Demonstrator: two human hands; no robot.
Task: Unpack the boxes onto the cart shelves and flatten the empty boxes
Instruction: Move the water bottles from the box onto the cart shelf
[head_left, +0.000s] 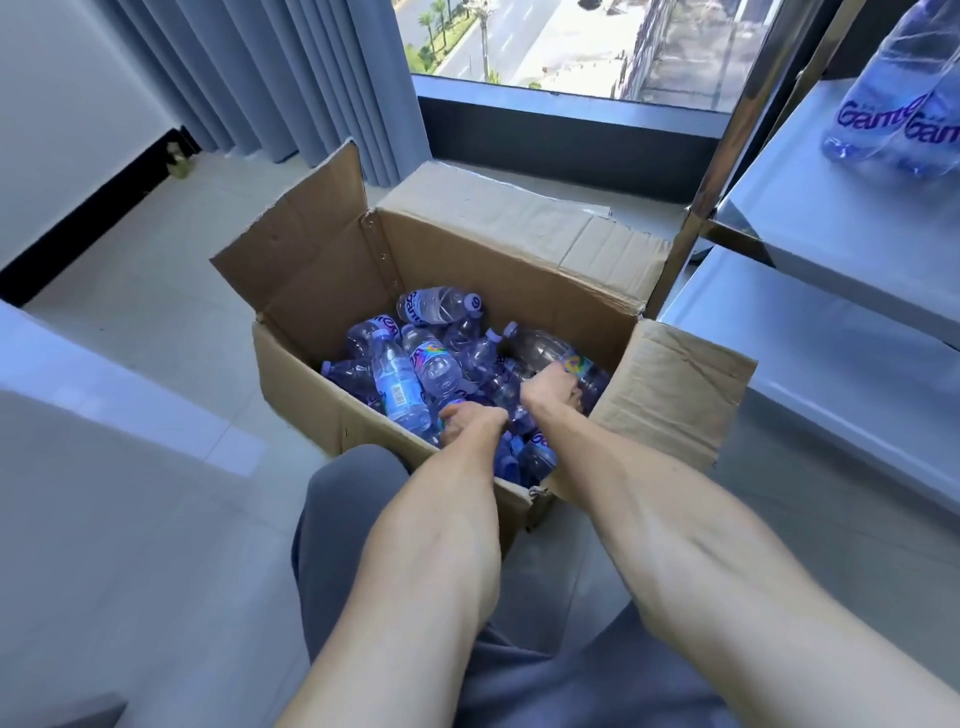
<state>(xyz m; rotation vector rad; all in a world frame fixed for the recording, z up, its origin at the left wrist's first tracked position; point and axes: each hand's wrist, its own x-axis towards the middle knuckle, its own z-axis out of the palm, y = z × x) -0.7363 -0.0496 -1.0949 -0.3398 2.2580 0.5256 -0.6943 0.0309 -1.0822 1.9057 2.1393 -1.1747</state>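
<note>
An open cardboard box (311, 270) stands on the floor in front of me, flaps up, holding several empty clear plastic bottles with purple caps. Both my hands reach down into it. My left hand (470, 418) curls round a bottle (441, 376) near the box's near wall. My right hand (553, 387) grips a larger dark bottle (540, 345) at the right side. Fingers of both hands are partly hidden among the bottles. The metal cart (831, 332) stands at the right, with two bottles (893, 114) on its upper shelf.
A closed or flattened cardboard box (519, 218) lies behind the open one, under the window. Grey curtains (270, 78) hang at the back left. A cart post (722, 156) rises beside the box's right flap. Tiled floor (145, 312) lies to the left.
</note>
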